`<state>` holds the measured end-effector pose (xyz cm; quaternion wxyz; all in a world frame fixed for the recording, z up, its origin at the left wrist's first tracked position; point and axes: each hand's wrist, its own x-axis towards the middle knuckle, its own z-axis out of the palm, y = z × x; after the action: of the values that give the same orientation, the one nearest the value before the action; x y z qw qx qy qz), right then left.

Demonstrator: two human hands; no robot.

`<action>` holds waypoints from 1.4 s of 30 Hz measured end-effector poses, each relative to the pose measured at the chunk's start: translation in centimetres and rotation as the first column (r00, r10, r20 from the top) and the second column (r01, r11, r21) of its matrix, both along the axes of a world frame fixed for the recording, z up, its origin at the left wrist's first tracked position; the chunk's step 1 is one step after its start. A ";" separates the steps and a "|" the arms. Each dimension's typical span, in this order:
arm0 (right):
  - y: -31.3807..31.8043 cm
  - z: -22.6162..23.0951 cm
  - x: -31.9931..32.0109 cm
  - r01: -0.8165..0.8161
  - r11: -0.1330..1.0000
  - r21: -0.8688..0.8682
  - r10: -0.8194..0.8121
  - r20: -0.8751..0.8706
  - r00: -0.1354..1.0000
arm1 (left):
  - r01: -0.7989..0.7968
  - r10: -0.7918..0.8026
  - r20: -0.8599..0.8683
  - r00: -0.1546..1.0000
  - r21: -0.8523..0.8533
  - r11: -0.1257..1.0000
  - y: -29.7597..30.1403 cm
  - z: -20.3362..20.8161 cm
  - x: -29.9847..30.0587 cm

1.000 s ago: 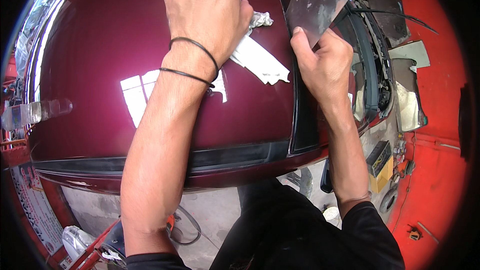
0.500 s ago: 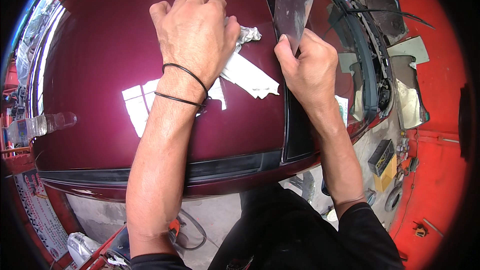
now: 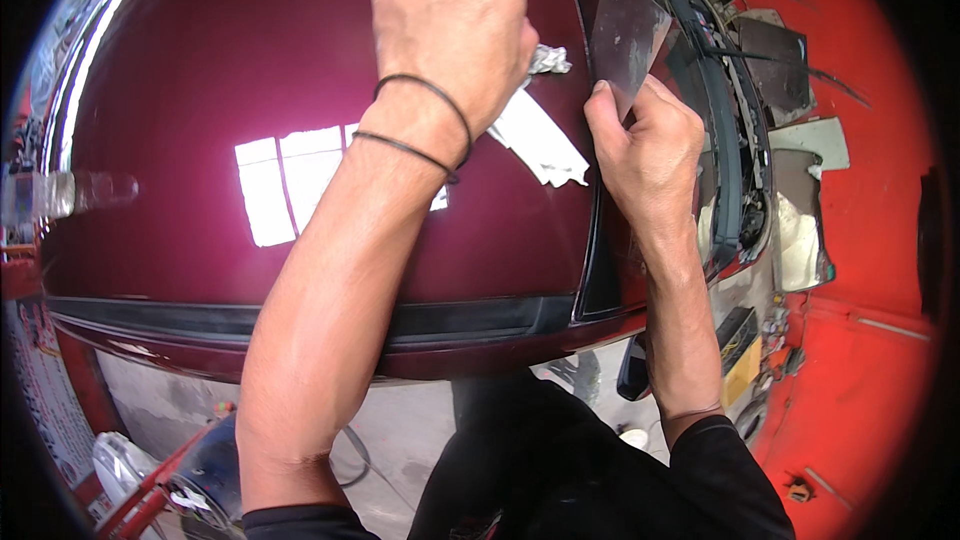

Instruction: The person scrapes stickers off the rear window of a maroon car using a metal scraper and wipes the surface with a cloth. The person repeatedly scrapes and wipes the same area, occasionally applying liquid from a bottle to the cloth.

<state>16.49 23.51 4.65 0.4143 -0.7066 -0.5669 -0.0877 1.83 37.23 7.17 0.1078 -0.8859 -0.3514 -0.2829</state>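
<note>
My left hand point(image 3: 450, 25) is closed in a fist, back upward, over the glossy dark-red car roof point(image 3: 220, 70). Crumpled white paper point(image 3: 540, 135) comes out of its grip, and a flat torn-edged strip hangs toward the windshield side. Two thin black bands circle that wrist. In my right hand point(image 3: 650, 145), a thin grey flat scraper blade point(image 3: 628, 35) is pinched between thumb and fingers, pointing up and away. This hand is above the dark strip where roof meets windshield. My left fingertips are hidden.
A clear plastic bottle point(image 3: 95, 190) lies at the roof's left end. Wiper arms and the exposed cowl point(image 3: 735, 130) are at the right. Beyond, panels and a yellow box point(image 3: 742, 370) sit by the red floor point(image 3: 860, 240). A red-framed cart point(image 3: 160, 480) stands lower left.
The view has shifted. My left hand, with the paper, has moved away from me and right, nearer the windshield edge. My right hand still grips the scraper blade.
</note>
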 end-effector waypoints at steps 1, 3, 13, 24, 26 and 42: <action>0.0 0.1 0.1 -0.013 1.000 -0.006 0.013 0.042 0.999 | 0.008 -0.008 0.018 1.000 0.020 1.000 0.1 0.0 -0.1; -0.2 0.3 0.1 0.000 0.998 -0.056 0.003 0.055 0.998 | -0.004 0.004 0.005 1.000 -0.006 1.000 -0.1 0.5 0.3; 0.0 0.9 0.5 -0.011 0.994 -0.110 0.029 0.158 0.987 | -0.082 0.067 -0.086 0.994 -0.183 0.980 -1.4 2.7 0.0; 0.1 1.4 1.1 0.058 0.986 -0.154 -0.053 0.033 0.998 | -0.100 0.078 -0.105 0.991 -0.223 0.970 -1.6 2.8 -0.5; -0.4 1.4 0.6 0.034 0.991 -0.133 -0.034 0.004 0.999 | -0.089 0.075 -0.077 0.994 -0.199 0.976 -1.6 2.6 -0.7; -0.8 0.3 1.0 -0.013 0.999 -0.046 0.013 -0.003 1.000 | -0.065 0.066 0.004 0.998 -0.040 0.997 -0.2 0.3 0.4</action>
<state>17.46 22.72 4.92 0.3993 -0.7123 -0.5728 -0.0713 2.25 37.06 7.46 0.0986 -0.8751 -0.3860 -0.2746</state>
